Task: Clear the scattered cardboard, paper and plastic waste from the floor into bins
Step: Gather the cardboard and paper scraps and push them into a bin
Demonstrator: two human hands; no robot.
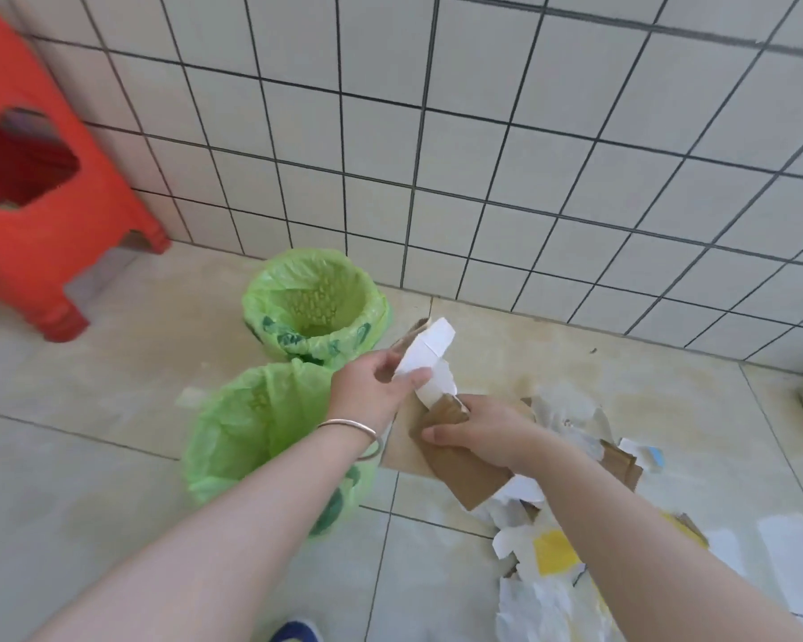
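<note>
My left hand (372, 386) pinches a white-faced piece of cardboard (430, 352) between thumb and fingers, held just right of the two bins. My right hand (480, 430) grips a brown cardboard piece (464, 474) a little lower, with its upper end touching the white piece. Two bins lined with green plastic bags stand on the floor: the far bin (314, 303) by the wall and the near bin (256, 437) partly behind my left forearm. A heap of scattered paper, cardboard and plastic waste (557, 553) lies under and right of my right arm.
A red plastic stool (33, 215) stands at the far left against the tiled wall (529, 155). A blue shoe tip (297, 632) shows at the bottom edge. More pale scraps (789, 553) lie on the floor at the right.
</note>
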